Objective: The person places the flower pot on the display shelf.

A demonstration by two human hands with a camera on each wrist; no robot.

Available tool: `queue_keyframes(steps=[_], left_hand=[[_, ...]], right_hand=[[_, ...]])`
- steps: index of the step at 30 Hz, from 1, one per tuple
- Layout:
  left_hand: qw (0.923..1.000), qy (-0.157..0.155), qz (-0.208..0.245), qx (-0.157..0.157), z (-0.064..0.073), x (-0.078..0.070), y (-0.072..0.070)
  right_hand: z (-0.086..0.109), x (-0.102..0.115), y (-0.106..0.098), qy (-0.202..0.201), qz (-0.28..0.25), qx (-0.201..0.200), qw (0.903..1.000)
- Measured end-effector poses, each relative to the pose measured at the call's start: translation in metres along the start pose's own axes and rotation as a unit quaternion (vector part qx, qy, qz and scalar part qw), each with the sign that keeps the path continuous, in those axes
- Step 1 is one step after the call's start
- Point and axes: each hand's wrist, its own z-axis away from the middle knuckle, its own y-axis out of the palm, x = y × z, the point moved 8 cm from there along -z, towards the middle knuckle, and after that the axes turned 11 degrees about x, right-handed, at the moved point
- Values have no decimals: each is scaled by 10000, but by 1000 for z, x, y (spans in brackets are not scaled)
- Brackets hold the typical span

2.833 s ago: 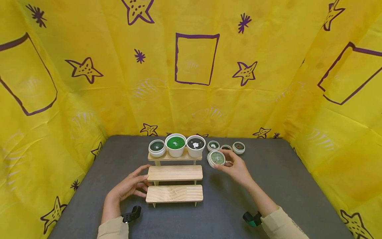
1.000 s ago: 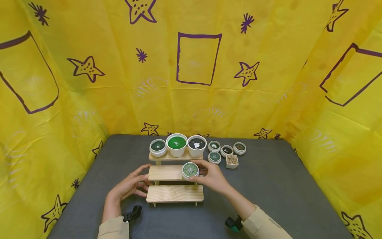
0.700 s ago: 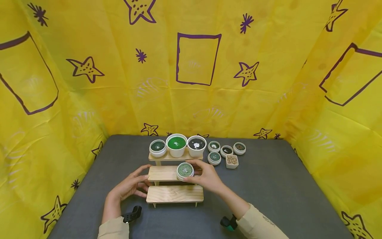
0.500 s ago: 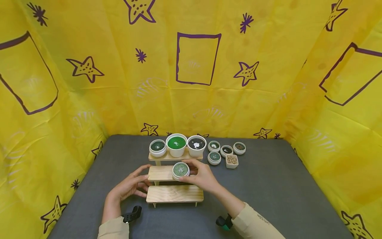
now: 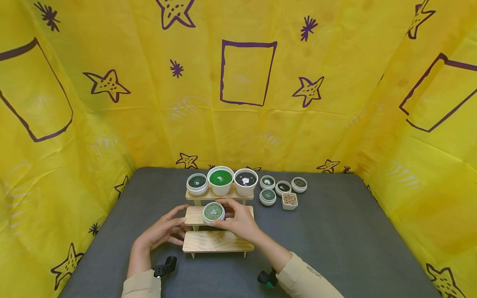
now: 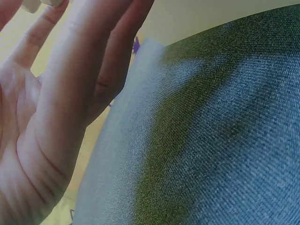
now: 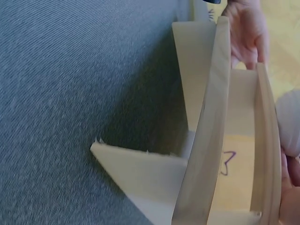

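A three-tier wooden display stand (image 5: 218, 241) is on the dark grey table. My right hand (image 5: 240, 219) pinches a small round white pot (image 5: 213, 212) with mottled pale green contents, between thumb and fingers. The pot is over the middle shelf's left half; in the right wrist view the white pot (image 7: 289, 119) is close against that shelf, contact unclear. At the shelf's left end, my left hand (image 5: 164, 229) holds the edge with thumb in front and index finger behind. Three white pots with dark green, bright green (image 5: 220, 179) and blackish contents line the top shelf.
Right of the stand, several small round white pots (image 5: 267, 197) cluster with a square white pot of beige granules (image 5: 289, 201). Yellow cloth walls (image 5: 238, 136) with purple drawings enclose the back and sides. The bottom shelf carries nothing.
My right hand has brought the pale green pot from the cluster on the right to the middle shelf, then leftward along it. My left hand stays at the stand.
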Motion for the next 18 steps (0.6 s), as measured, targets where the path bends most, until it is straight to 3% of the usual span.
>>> queue_keyframes(steps=[18], left_hand=[[9998, 88, 51, 146, 0, -1, 1]], right_hand=[[-15, 8, 20, -24, -41, -66, 10000]])
